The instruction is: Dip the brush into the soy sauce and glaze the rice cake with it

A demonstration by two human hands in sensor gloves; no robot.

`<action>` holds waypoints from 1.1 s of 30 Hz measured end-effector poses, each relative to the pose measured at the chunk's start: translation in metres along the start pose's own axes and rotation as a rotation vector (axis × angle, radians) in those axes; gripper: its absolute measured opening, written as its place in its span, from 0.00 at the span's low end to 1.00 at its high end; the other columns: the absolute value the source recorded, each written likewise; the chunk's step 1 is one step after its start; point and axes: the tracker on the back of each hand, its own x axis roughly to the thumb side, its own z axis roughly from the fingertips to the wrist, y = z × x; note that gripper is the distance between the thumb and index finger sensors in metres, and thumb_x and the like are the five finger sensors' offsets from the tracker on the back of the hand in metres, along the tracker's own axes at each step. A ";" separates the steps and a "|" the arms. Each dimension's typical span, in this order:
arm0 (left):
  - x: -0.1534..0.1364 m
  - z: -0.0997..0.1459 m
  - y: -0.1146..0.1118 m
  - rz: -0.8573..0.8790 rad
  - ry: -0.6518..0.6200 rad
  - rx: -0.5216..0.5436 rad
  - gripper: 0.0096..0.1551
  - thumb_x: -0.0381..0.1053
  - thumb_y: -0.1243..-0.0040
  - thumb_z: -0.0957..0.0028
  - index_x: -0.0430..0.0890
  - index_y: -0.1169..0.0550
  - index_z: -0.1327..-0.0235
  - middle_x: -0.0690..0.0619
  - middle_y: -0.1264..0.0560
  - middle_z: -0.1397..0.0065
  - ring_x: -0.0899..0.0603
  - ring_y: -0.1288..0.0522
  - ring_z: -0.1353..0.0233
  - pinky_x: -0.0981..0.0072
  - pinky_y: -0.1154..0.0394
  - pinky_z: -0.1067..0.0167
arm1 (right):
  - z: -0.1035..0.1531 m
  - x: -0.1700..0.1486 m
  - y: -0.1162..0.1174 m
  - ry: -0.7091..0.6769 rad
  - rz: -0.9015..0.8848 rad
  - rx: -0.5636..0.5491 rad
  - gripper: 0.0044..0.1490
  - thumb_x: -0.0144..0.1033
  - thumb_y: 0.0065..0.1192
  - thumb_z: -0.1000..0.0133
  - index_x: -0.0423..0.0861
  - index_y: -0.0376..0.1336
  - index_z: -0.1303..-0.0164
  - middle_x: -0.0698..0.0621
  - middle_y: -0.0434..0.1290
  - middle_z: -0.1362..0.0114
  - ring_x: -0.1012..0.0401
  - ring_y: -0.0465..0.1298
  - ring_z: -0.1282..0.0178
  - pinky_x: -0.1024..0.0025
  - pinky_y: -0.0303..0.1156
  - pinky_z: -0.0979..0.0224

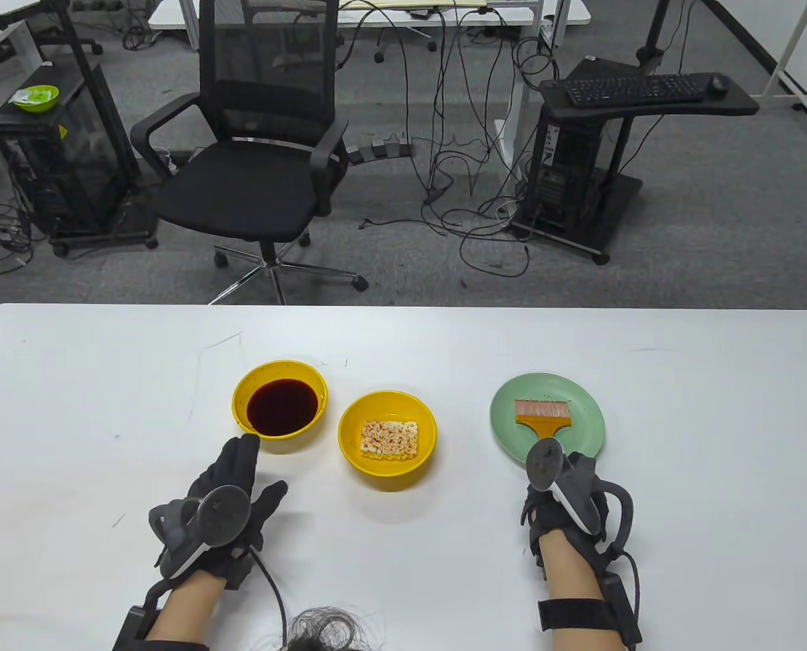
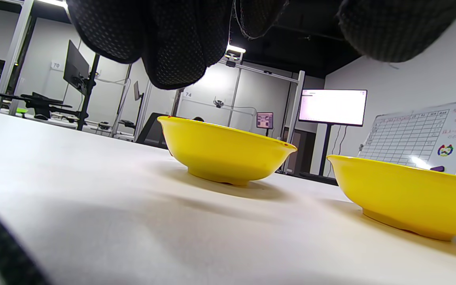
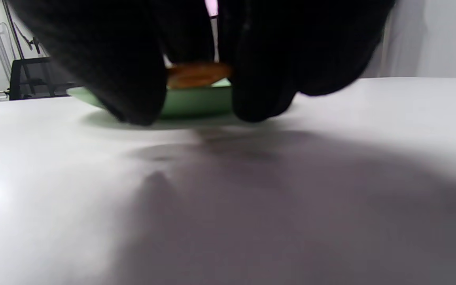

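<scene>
The left wrist view shows "70" and "74" on background frame posts (image 2: 55,65).

A black chair (image 1: 254,169) stands on the gray floor (image 1: 715,237) behind the white tabletop (image 1: 403,339). Wires (image 1: 458,169) lie near a keyboard stand (image 1: 641,95).

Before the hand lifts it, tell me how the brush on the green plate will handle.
The brush looks flat, with a broad orange handle, so it probably won't roll. Its pale bristles likely flex when pressed while the handle stays stiff. It seems small and light, and it lies loose on the smooth plate, so it may slide if the right hand nudges rather than grips it.
</scene>
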 end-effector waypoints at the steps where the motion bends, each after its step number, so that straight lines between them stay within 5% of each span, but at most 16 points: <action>1: 0.000 0.000 0.000 0.001 0.000 0.000 0.50 0.72 0.41 0.56 0.51 0.39 0.23 0.42 0.31 0.21 0.38 0.20 0.29 0.46 0.25 0.34 | 0.000 0.000 0.000 -0.001 -0.009 -0.009 0.40 0.40 0.80 0.50 0.44 0.65 0.28 0.36 0.70 0.28 0.46 0.81 0.41 0.49 0.77 0.41; 22: 0.001 0.000 -0.001 0.007 -0.002 0.016 0.50 0.73 0.42 0.56 0.51 0.39 0.23 0.42 0.31 0.21 0.37 0.20 0.29 0.46 0.25 0.34 | 0.015 0.003 -0.039 -0.081 -0.106 -0.412 0.31 0.37 0.70 0.45 0.41 0.67 0.32 0.40 0.73 0.37 0.58 0.81 0.54 0.58 0.80 0.48; 33: 0.047 -0.016 0.035 0.122 -0.107 0.099 0.62 0.77 0.46 0.60 0.52 0.56 0.21 0.40 0.43 0.16 0.31 0.30 0.22 0.43 0.30 0.29 | 0.048 0.045 -0.082 -0.266 -0.364 -0.451 0.33 0.40 0.70 0.45 0.38 0.67 0.33 0.42 0.78 0.43 0.62 0.82 0.60 0.61 0.82 0.53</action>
